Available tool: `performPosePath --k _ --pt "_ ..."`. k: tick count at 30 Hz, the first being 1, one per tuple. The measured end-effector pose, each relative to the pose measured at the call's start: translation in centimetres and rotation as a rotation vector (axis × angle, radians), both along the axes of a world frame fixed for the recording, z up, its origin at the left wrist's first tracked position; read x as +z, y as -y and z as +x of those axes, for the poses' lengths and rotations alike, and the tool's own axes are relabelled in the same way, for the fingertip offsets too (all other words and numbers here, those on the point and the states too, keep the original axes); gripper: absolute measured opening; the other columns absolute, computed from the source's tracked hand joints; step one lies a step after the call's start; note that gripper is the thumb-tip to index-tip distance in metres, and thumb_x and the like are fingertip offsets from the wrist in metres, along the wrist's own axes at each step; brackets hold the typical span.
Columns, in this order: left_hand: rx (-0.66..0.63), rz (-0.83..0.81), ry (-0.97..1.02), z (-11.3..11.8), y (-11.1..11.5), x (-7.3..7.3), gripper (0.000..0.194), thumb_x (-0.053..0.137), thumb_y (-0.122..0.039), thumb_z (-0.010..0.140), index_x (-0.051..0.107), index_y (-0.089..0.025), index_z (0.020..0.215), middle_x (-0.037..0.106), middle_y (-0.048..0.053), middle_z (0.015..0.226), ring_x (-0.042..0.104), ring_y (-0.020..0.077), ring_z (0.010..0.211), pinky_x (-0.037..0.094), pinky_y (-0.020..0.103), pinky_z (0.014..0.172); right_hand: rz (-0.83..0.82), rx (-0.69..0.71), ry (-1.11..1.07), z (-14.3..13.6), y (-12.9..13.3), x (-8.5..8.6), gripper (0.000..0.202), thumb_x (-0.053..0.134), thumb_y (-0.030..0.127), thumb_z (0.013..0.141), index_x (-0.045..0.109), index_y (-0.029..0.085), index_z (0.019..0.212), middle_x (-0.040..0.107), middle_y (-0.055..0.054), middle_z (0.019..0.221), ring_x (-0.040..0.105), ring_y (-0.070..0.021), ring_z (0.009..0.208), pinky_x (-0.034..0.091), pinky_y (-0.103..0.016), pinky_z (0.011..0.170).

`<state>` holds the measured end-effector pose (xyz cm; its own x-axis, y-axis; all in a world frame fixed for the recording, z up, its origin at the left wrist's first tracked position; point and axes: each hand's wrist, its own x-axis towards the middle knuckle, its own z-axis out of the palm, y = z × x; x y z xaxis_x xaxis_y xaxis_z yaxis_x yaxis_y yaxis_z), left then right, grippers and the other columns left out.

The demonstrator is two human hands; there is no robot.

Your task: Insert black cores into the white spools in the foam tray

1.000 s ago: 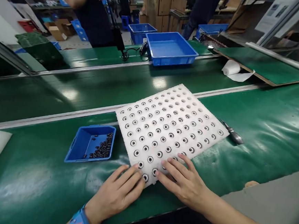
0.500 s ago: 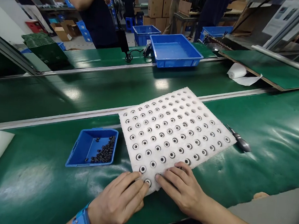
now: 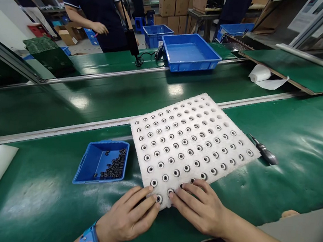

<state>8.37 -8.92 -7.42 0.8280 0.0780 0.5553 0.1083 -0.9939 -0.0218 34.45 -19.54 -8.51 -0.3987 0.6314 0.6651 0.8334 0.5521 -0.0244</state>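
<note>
The foam sheet (image 3: 183,149) lies on the green table (image 3: 250,195); the left hand (image 3: 128,217) touches its near corner, fingers slightly apart, and the right hand (image 3: 206,210) spreads its fingers along the front edge.

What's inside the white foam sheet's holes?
In the white foam sheet, white-ringed parts with dark centres sit in most holes. Several toward the far corner show none. The right hand partly covers some near-edge holes; contents there can't be fully seen.
</note>
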Motion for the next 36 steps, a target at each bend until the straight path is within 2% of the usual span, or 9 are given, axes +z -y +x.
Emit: performPosePath --k 2,4,9,13,18,25,29,32,36 --pt "-0.035 0.022 -0.008 0.0 -0.3 -0.1 0.019 0.059 -0.010 0.099 0.074 -0.019 0.107 0.081 0.005 0.108 0.074 0.0254 0.115 0.066 0.039 0.091 -0.007 -0.014 -0.025 0.7 0.1 -0.2 0.012 0.071 0.019 0.099 0.079 0.021 0.108 0.080 -0.002 0.102 0.068 -0.0195 0.096 0.051 -0.040 0.090" --pt "-0.065 0.012 -0.014 0.0 -0.6 0.1 0.018 0.061 -0.009 0.098 0.074 -0.019 0.104 0.081 0.004 0.109 0.073 0.0243 0.116 0.067 0.037 0.092 -0.063 -0.021 -0.042 1.8 0.4 -0.4 0.017 0.074 0.021 0.097 0.077 0.023 0.114 0.080 -0.003 0.107 0.069 -0.0201 0.101 0.051 -0.042 0.098" --pt "-0.118 -0.043 0.026 0.4 -1.4 0.2 0.019 0.071 -0.003 0.089 0.071 -0.020 0.098 0.080 0.003 0.105 0.074 0.0229 0.109 0.067 0.036 0.089 -0.150 -0.034 0.049 4.0 0.9 -1.2 0.033 0.057 0.009 0.101 0.072 0.018 0.129 0.075 -0.009 0.124 0.066 -0.0245 0.117 0.045 -0.049 0.112" --pt "-0.149 -0.031 0.054 0.7 -1.9 1.0 0.013 0.063 -0.007 0.097 0.070 -0.017 0.099 0.082 0.003 0.107 0.075 0.0230 0.107 0.065 0.037 0.086 -0.103 0.007 -0.015 3.7 0.3 -1.3 0.034 0.048 0.006 0.104 0.073 0.014 0.125 0.075 -0.011 0.122 0.064 -0.0245 0.121 0.041 -0.049 0.118" --pt "-0.162 0.024 0.060 1.2 -2.2 2.3 0.021 0.051 -0.008 0.104 0.070 -0.015 0.097 0.084 0.003 0.103 0.077 0.0220 0.101 0.058 0.036 0.077 -0.105 0.048 -0.091 3.7 -0.4 -0.8 0.030 0.047 0.006 0.106 0.075 0.011 0.116 0.075 -0.010 0.117 0.064 -0.0224 0.117 0.043 -0.044 0.119" --pt "-0.183 0.049 0.100 1.6 -2.4 2.2 0.018 0.061 -0.007 0.100 0.069 -0.017 0.087 0.085 0.004 0.100 0.075 0.0159 0.097 0.051 0.032 0.075 -0.163 0.051 -0.113 3.7 -0.8 0.1 0.032 0.044 0.008 0.108 0.074 0.013 0.116 0.075 -0.007 0.107 0.063 -0.0206 0.105 0.045 -0.042 0.110" --pt "-0.169 0.000 0.129 1.4 -2.7 2.2 0.014 0.063 -0.007 0.098 0.070 -0.015 0.089 0.084 0.006 0.094 0.074 0.0201 0.095 0.052 0.036 0.077 -0.250 0.033 -0.075 3.9 -0.5 0.5 0.031 0.045 0.009 0.108 0.073 0.016 0.119 0.073 -0.008 0.125 0.062 -0.0226 0.115 0.043 -0.044 0.112" --pt "-0.139 -0.044 0.127 1.1 -3.0 2.4 0.009 0.065 -0.006 0.098 0.069 -0.013 0.093 0.083 0.008 0.093 0.072 0.0224 0.099 0.054 0.038 0.082 -0.169 -0.012 -0.025 3.9 -0.3 0.3 0.036 0.042 0.008 0.108 0.069 0.016 0.130 0.071 -0.010 0.134 0.061 -0.0248 0.126 0.040 -0.049 0.118" --pt "-0.135 -0.069 0.136 1.1 -3.1 2.6 0.007 0.065 -0.008 0.099 0.067 -0.013 0.096 0.083 0.007 0.093 0.071 0.0212 0.102 0.056 0.037 0.083 0.047 -0.052 -0.041 2.2 -1.0 0.3 0.031 0.046 0.007 0.105 0.072 0.017 0.119 0.075 -0.008 0.115 0.064 -0.0244 0.120 0.044 -0.048 0.113"
